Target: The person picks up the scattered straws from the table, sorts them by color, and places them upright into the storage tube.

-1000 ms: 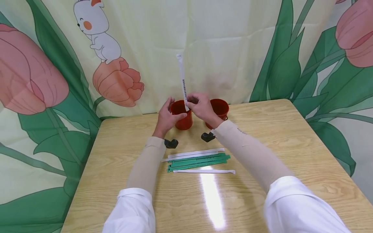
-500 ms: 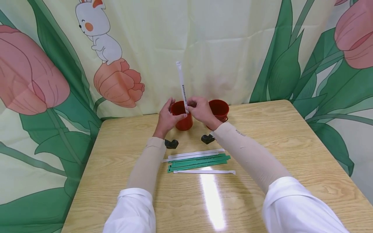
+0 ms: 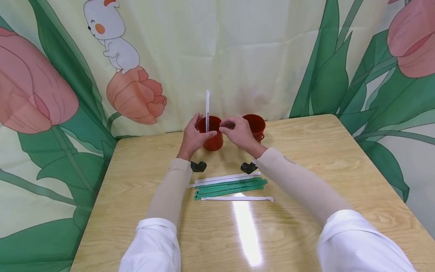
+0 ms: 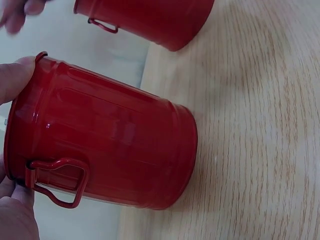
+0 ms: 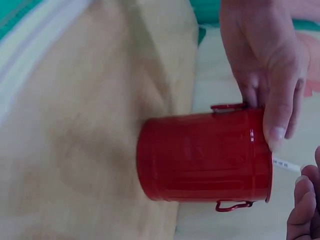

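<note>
A small red metal bucket (image 3: 213,144) with side handles stands upright at the back of the table. My left hand (image 3: 193,139) grips it at the rim, thumb on the near side, as the left wrist view shows close by the bucket wall (image 4: 115,135). A white paper-wrapped straw (image 3: 208,102) stands in that bucket, its upper part sticking out above the rim. Just right of the rim is my right hand (image 3: 239,133), fingers loosely curled with nothing between them. Its fingertips (image 5: 302,192) are apart from the straw (image 5: 286,164) in the right wrist view.
A second red bucket (image 3: 256,124) stands to the right, partly behind my right hand. Several green-wrapped straws (image 3: 231,187) and a few white-wrapped straws (image 3: 237,198) lie mid-table. Black wrist-camera parts (image 3: 249,167) hang under both wrists. A printed curtain (image 3: 251,68) backs the table.
The straw has gone down into the left bucket and now leans at its left side. My right hand has let go of it and drawn slightly right. My left hand keeps its grip.
</note>
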`<state>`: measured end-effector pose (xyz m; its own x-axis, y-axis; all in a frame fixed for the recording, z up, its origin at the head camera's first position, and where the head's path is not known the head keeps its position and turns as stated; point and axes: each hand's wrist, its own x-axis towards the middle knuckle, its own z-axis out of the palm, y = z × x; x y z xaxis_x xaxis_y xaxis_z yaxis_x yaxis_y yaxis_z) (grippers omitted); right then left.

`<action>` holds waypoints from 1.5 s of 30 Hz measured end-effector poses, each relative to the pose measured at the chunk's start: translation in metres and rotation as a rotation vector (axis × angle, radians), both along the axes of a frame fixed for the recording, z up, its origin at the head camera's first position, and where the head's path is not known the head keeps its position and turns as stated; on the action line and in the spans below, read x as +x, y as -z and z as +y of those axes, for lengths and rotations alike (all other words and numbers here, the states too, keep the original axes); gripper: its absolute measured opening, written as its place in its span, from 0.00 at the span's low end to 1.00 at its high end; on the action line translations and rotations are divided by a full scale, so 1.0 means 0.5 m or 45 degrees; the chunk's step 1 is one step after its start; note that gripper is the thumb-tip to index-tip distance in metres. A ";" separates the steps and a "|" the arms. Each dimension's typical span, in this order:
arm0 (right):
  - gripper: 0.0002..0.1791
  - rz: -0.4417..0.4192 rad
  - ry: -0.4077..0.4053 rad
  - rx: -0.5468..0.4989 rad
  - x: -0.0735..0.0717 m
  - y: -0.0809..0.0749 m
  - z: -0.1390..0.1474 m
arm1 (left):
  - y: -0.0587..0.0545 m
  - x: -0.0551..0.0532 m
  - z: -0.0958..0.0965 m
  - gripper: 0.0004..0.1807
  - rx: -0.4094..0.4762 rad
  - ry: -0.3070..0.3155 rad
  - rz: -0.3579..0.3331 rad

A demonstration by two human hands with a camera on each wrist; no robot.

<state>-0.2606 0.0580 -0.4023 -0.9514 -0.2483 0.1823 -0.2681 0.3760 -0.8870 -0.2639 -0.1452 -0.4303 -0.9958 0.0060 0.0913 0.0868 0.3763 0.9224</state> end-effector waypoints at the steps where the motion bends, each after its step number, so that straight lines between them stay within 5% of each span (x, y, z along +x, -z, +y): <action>1: 0.10 -0.005 -0.008 -0.006 0.006 0.002 0.006 | -0.001 -0.001 0.000 0.51 -0.003 0.000 0.002; 11: 0.06 -0.072 -0.116 -0.015 0.087 0.046 0.077 | -0.003 -0.003 0.002 0.50 -0.005 -0.013 -0.023; 18: 0.06 -0.095 -0.235 0.169 0.128 0.101 0.122 | -0.005 -0.005 0.001 0.51 0.002 -0.021 -0.041; 23: 0.06 -0.129 -0.264 0.324 0.134 0.140 0.146 | -0.007 -0.007 0.000 0.50 0.003 -0.017 -0.032; 30: 0.07 -0.213 -0.261 0.371 0.139 0.171 0.158 | -0.004 -0.003 0.002 0.49 0.006 -0.002 -0.036; 45: 0.03 -0.190 -0.279 0.418 0.138 0.179 0.154 | 0.001 -0.005 0.002 0.50 -0.007 -0.016 -0.036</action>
